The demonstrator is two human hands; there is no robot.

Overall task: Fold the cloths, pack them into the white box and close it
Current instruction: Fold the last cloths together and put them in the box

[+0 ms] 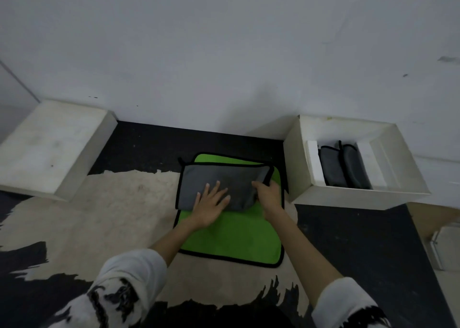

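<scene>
A grey cloth (219, 178) with black trim lies folded on top of a spread green cloth (234, 238) on the rug. My left hand (211, 205) presses flat on the grey cloth, fingers apart. My right hand (268, 193) pinches the grey cloth's right edge near its black loop. To the right stands the open white box (353, 195), with folded grey cloths (341, 166) standing upright inside between white inserts. The box's white lid (52, 146) lies at the far left.
A beige and black patterned rug (112, 215) covers the floor under the cloths. A pale wall (224, 53) rises just behind the box and lid. A light-coloured object (443, 243) sits at the right edge.
</scene>
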